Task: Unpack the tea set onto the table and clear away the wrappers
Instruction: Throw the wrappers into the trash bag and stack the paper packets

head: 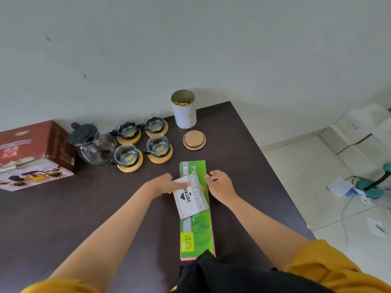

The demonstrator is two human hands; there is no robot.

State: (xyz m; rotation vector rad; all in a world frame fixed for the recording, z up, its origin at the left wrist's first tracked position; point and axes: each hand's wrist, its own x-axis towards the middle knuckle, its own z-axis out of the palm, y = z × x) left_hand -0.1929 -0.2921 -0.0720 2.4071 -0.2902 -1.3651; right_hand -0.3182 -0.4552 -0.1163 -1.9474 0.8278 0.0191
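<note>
Stamp-pad box (191,199): white and grey, lying on top of the green pack (196,212), tilted slightly off the pack's line. Long axis runs away from the person, roughly along the pack. Far-left corner is under the left hand.

Left hand (167,183): fingers curled onto the box's far-left edge, apparently pinching it; the thumb is hidden, so the grip cannot be told for sure. This is the nearer hand, already touching.

Right hand (220,182): beside the pack's right edge, just right of the box, fingers loosely curled, holding nothing visible. The box lies to its left.

Green pack: long and flat on the dark table (84,208), long axis running from the person toward the cups, pink layer showing at the near end.

Tea set, already out, well apart from the hands at the far side:
- glass teapot (91,142), black lid, upright;
- four glass cups (141,142), each on a wooden coaster, in a two-by-two group right of the pot.

Red carton (36,153): at the left edge, beside the teapot.

Canister (183,109): white, open, upright, behind the cups; its lid (194,140) lies on the table just before it.

Judgement: the set looks unpacked; clearing packaging remains. Lifting the box would fall to the left hand.
</note>
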